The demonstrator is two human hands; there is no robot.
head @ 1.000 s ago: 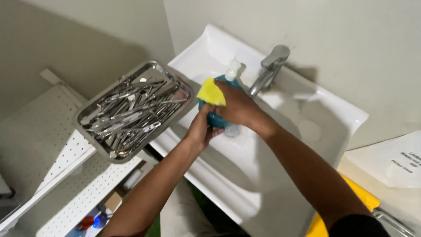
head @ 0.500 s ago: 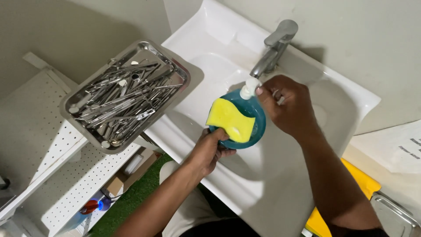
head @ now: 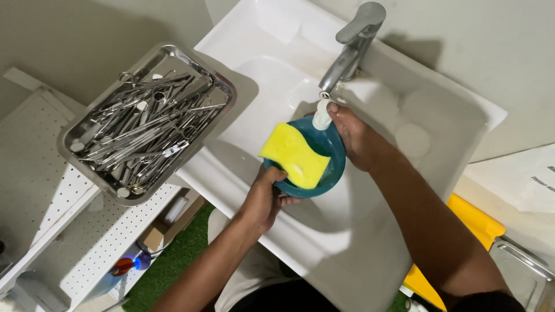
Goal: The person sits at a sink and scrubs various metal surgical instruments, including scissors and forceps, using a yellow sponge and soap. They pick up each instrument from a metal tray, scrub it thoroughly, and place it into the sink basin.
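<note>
Sponge point(head: 295, 155) in bowl point(head: 332, 167) over white sink point(head: 272, 63)

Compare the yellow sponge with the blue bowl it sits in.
The sponge is yellow with a wavy outline; the bowl is teal-blue and round. The sponge is a solid slab; the bowl is hollow and open at the top. The sponge rests in the bowl and sticks out over its rim, while the bowl is gripped from below by the left hand. Both are held over the white sink.
</note>
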